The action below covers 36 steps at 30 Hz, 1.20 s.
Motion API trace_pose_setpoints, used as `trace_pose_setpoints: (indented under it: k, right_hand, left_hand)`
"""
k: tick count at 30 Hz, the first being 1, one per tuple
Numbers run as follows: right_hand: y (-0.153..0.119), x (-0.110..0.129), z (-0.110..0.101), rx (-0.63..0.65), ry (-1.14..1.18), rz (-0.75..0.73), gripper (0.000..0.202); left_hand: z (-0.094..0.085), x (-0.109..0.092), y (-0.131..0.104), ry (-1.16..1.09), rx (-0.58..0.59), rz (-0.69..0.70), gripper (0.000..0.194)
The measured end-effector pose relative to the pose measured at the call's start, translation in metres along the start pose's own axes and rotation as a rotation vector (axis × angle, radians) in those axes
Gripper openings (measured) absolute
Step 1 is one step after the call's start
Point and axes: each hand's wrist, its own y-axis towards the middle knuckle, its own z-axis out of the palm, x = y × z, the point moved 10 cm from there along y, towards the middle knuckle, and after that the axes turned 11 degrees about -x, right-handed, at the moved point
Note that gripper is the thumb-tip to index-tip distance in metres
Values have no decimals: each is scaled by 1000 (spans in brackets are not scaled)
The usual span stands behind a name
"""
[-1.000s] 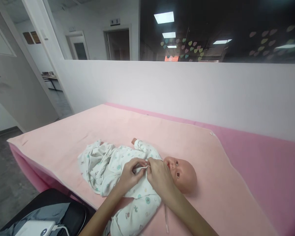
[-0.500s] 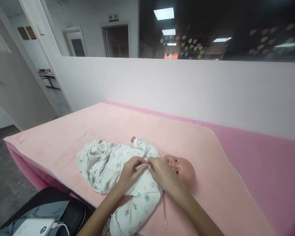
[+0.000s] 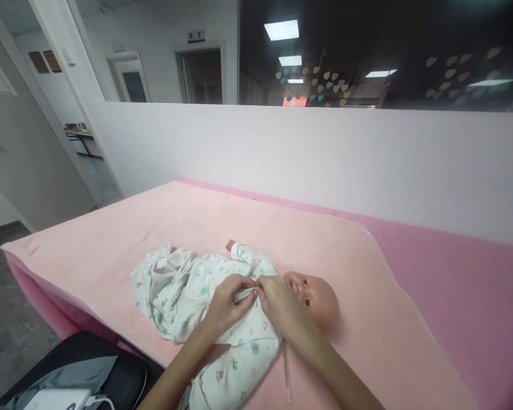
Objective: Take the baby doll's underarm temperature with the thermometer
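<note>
A baby doll (image 3: 318, 299) lies on its back on a pale pink cloth (image 3: 367, 341), its head toward the right. It wears a white printed baby outfit (image 3: 256, 347), bunched up at the leg end. Over the doll's chest, my left hand (image 3: 233, 296) pinches a folded edge of the outfit between thumb and fingers. My right hand (image 3: 277, 299) grips the same edge close beside it, the fingertips of both hands nearly touching. What fastening lies between the fingertips is too small to make out. A thin clear tube (image 3: 286, 373) lies beside the doll, under my right forearm.
Beneath the pale cloth is a darker pink cover (image 3: 465, 273). A black chair (image 3: 111, 364) with a grey cloth and a white device (image 3: 57, 398) with a cable stands at the lower left. A white wall (image 3: 282, 154) with a window runs along the back.
Both hands stay at the outfit's chest edge, with only a slight shift of the fingers. The whole view has tilted a little.
</note>
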Motion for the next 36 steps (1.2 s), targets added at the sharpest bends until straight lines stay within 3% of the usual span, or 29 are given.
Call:
trace_pose_setpoints:
  k: [5, 10, 17, 21, 26, 31, 36]
  right_hand:
    - [0, -1, 2, -2, 5, -8, 18]
    - [0, 0, 3, -7, -17, -51, 20]
    - [-3, 12, -8, -89, -53, -170, 18]
    - [-5, 16, -18, -84, -66, -188, 16]
    - [-12, 25, -30, -70, -84, -267, 14]
    - [-18, 42, -21, -61, -73, -369, 13]
    - [-18, 63, -5, -126, -17, -461, 14]
  left_hand:
    - [1, -7, -3, 90, -19, 127, 14]
    - [-3, -16, -10, 175, -115, 271, 13]
    - [-3, -11, -9, 167, -107, 220, 11]
    - [-4, -20, -9, 238, -84, 258, 12]
    - [-23, -25, -17, 379, -41, 282, 19]
    - [-50, -3, -28, 381, -71, 162, 21]
    - [-48, -5, -28, 358, -66, 165, 20]
